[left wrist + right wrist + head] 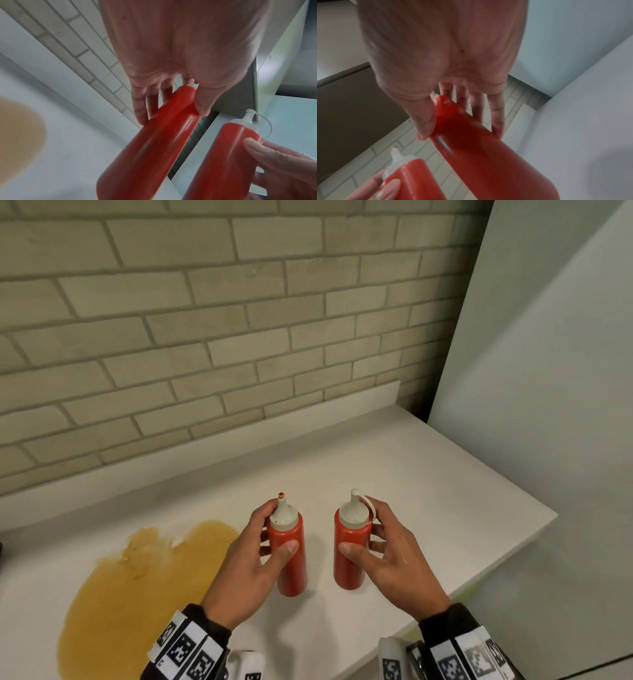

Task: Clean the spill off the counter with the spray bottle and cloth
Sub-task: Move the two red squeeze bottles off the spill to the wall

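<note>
A wide yellow-brown spill (144,583) lies on the white counter (428,491) at the left. No spray bottle or cloth is in view. My left hand (274,542) grips a red squeeze bottle (291,570) with an uncapped white nozzle, just right of the spill. My right hand (361,542) grips a second red squeeze bottle (351,566) whose nozzle is capped and tethered. Both bottles are upright and a hand's width apart. I cannot tell whether their bases touch the counter. The left wrist view shows thumb and fingers around the left bottle (154,148), with the spill (18,128) beside it. The right wrist view shows the same grip on the right bottle (479,148).
A pale brick wall (205,337) runs behind the counter. A tall white panel (548,371) stands at the right end. The counter's right edge (513,546) falls away just beyond my right hand.
</note>
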Available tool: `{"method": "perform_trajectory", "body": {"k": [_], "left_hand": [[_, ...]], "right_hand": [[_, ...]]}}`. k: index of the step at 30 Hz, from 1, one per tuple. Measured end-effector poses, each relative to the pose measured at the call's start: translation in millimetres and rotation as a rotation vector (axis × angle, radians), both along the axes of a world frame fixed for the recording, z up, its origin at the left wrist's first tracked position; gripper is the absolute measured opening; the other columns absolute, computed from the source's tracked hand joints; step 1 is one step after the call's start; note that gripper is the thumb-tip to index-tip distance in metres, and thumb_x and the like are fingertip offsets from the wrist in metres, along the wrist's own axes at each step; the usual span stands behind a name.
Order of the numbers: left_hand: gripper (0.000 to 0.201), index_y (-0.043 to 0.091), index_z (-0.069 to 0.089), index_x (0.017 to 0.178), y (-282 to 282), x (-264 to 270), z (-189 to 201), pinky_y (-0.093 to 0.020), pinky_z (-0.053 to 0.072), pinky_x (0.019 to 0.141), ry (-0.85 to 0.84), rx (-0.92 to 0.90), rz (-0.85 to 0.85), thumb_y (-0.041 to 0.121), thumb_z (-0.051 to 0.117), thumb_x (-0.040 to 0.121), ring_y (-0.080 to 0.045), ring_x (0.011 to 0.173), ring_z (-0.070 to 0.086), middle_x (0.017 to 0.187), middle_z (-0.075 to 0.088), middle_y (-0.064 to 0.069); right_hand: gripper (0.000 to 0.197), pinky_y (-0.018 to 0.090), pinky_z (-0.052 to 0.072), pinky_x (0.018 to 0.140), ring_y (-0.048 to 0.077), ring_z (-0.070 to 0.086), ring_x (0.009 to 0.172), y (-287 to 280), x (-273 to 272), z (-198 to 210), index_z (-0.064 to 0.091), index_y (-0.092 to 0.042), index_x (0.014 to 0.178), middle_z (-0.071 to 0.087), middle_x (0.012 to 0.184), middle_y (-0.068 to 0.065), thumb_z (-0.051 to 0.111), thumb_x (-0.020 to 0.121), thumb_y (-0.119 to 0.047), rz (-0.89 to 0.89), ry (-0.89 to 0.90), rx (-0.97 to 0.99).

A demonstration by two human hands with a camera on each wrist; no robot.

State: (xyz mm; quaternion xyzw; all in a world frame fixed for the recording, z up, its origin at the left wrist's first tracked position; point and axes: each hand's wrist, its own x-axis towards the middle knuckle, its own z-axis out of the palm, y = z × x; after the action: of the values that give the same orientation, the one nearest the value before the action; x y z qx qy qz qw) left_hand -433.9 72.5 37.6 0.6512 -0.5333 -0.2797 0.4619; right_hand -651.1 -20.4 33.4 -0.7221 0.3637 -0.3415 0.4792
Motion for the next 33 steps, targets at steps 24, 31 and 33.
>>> {"method": "perform_trajectory", "body": {"k": [24, 31, 33], "left_hand": [[0.057, 0.053, 0.043, 0.129, -245, 38, -10, -0.036, 0.054, 0.094, -0.149, 0.037, -0.175, 0.039, 0.068, 0.079, -0.005, 0.105, 0.063, 0.123, 0.061, 0.021], [0.059, 0.046, 0.044, 0.131, -308, 38, -17, -0.039, 0.053, 0.095, -0.189, 0.091, -0.039, 0.031, 0.072, 0.081, -0.007, 0.107, 0.063, 0.121, 0.064, 0.016], [0.06, 0.04, 0.045, 0.134, -326, 36, -16, -0.039, 0.053, 0.094, -0.241, 0.105, 0.018, 0.029, 0.072, 0.082, -0.01, 0.104, 0.063, 0.117, 0.065, 0.014]], "right_hand": [[0.058, 0.021, 0.051, 0.087, 0.004, 0.06, 0.109, -232, 29, 14, 0.043, -0.049, 0.122, 0.06, 0.118, -0.019, 0.077, 0.084, -0.02, -0.02, 0.081, -0.049], [0.06, 0.019, 0.049, 0.082, 0.002, 0.058, 0.103, -316, 43, 3, 0.047, -0.037, 0.127, 0.06, 0.118, -0.013, 0.08, 0.08, -0.018, 0.028, 0.099, -0.007], [0.061, 0.025, 0.05, 0.085, 0.001, 0.059, 0.101, -339, 50, -2, 0.048, -0.033, 0.127, 0.06, 0.115, -0.013, 0.081, 0.079, -0.019, 0.046, 0.105, 0.007]]}}
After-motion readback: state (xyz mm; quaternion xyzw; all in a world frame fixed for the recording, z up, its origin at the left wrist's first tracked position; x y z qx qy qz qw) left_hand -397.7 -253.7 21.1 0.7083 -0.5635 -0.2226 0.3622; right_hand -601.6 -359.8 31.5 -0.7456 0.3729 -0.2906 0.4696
